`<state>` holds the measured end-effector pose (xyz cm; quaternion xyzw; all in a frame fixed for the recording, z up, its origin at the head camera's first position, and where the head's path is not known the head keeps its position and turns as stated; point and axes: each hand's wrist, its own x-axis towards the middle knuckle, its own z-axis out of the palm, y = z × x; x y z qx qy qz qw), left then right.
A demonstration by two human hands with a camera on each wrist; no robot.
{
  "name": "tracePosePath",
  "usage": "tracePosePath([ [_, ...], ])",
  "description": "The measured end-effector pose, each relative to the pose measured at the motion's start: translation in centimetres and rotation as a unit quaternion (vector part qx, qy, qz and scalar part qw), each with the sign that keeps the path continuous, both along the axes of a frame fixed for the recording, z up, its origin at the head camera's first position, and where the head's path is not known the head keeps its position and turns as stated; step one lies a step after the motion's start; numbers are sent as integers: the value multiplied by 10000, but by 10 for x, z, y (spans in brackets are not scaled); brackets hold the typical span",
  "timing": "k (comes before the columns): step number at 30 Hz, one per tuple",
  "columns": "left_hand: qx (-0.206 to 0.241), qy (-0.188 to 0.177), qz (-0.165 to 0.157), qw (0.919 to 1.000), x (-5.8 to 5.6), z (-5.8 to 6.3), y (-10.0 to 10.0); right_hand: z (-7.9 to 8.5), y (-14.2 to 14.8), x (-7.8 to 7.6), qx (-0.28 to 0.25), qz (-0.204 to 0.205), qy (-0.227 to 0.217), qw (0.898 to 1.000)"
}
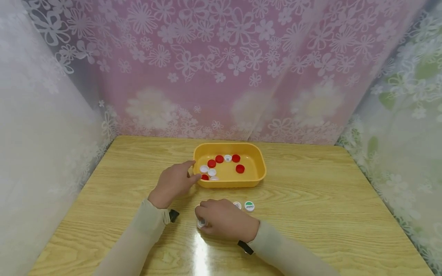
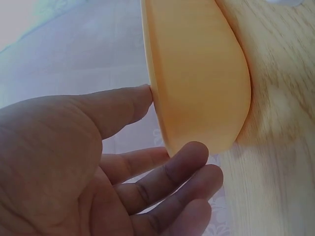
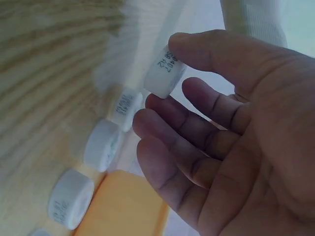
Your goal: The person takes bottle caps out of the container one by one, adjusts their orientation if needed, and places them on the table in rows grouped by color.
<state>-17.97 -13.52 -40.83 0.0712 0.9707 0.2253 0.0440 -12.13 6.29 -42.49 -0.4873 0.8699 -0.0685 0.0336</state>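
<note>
A yellow plastic tray (image 1: 235,184) holds several red bottle caps (image 1: 239,168) and white bottle caps (image 1: 212,172). My left hand (image 1: 174,181) is at the tray's left end, its thumb and fingertips touching the rim with the fingers loosely spread. In the left wrist view the thumb meets the tray's rim (image 2: 153,73). Just in front of the tray, my right hand (image 1: 226,219) pinches a white bottle cap (image 3: 165,71) between thumb and fingers. The cap is tilted on its edge. Other white caps (image 3: 102,145) stand in a row beside it, partly hidden by this hand in the head view.
To the right of my right hand lie a cap with a green print (image 1: 249,206) and another printed white cap (image 1: 236,205). The wooden table (image 1: 328,214) is bordered by a pink flowered curtain (image 1: 214,76) behind and pale curtains on both sides.
</note>
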Motion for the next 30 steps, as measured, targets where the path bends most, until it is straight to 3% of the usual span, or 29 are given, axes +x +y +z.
tracePosePath([
  [6,-6,11,-7,10000,0,0,0,-5,-1,1,118,183,290,9993],
  [18,22,22,-8,10000,0,1,3,-14,-2,0,23,365,390,9986],
  [30,9,-15,44,10000,-1,1,3,-7,-1,1,-41,346,403,9986],
])
